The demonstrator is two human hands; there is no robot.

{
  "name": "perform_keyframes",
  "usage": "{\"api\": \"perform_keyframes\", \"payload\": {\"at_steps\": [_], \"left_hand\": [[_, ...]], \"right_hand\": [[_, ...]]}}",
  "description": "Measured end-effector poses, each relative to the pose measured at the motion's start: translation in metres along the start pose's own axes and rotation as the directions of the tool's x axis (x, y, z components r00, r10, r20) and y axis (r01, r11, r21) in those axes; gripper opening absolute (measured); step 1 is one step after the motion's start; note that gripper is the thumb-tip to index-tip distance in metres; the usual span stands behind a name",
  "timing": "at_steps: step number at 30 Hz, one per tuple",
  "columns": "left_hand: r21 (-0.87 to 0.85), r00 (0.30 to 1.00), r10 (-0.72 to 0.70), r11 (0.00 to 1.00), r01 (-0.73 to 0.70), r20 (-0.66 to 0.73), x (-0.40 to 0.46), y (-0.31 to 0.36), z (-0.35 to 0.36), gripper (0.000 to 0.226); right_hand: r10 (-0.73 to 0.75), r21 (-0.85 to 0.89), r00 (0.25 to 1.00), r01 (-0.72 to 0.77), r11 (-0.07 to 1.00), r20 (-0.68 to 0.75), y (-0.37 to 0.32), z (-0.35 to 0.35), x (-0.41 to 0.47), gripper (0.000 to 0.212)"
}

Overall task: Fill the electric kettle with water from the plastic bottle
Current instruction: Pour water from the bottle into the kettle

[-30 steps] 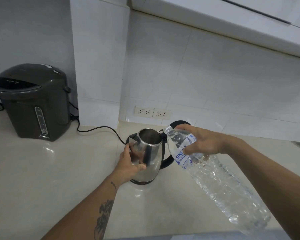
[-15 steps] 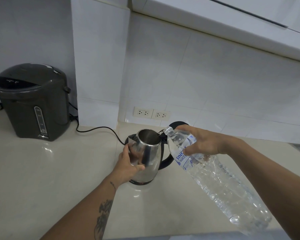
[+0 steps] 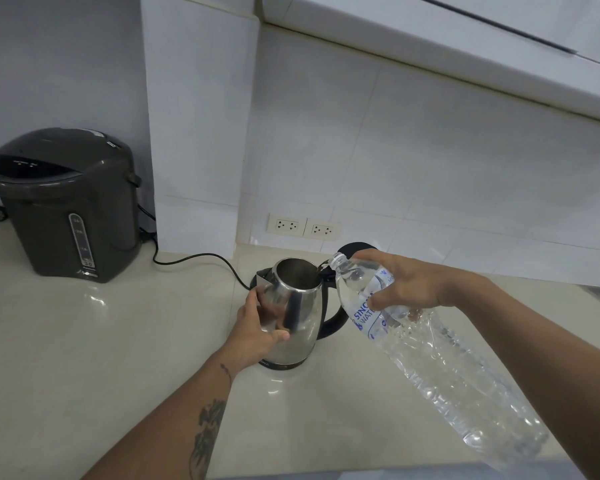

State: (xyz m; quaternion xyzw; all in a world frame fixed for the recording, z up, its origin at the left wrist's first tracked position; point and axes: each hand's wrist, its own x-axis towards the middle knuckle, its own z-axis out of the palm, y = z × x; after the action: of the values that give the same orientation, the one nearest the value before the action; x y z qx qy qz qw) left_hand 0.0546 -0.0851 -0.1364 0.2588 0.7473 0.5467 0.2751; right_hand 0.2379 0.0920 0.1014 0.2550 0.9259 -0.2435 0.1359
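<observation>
Kettle: the steel electric kettle [image 3: 293,317] stands upright on the tabletop [image 3: 84,341], lid open, its mouth facing up; its black handle is on the side toward the right hand.
Left hand: the left hand [image 3: 257,327] is wrapped round the kettle's body on the side away from the handle, thumb across the near face, fingers curled behind the steel wall.
Bottle: the plastic bottle [image 3: 430,358] is tilted neck-down, its uncapped mouth at the kettle's rim on the handle side, its base raised toward the camera, well off the tabletop; water is visible inside.
Right hand: the right hand [image 3: 402,282] grips the bottle near its shoulder from above, fingers curled over the label; the kettle is just beyond its fingertips, to its left.
Pouring: whether water is leaving the mouth cannot be told.
Beyond the left hand: a dark hot-water dispenser [image 3: 63,202] stands well apart, further left, with a black cord [image 3: 194,258] running toward the kettle's base.
Wall: two sockets [image 3: 303,226] sit behind the kettle.
</observation>
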Motion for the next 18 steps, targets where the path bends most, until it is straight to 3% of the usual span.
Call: {"api": "perform_keyframes", "payload": {"at_steps": [18], "left_hand": [[0.016,1.0,-0.007,1.0,0.007,-0.001,0.007,-0.006,0.002,0.11]], "right_hand": [[-0.018,0.02,1.0,0.018,1.0,0.003,0.002,0.002,0.016,0.081]]}}
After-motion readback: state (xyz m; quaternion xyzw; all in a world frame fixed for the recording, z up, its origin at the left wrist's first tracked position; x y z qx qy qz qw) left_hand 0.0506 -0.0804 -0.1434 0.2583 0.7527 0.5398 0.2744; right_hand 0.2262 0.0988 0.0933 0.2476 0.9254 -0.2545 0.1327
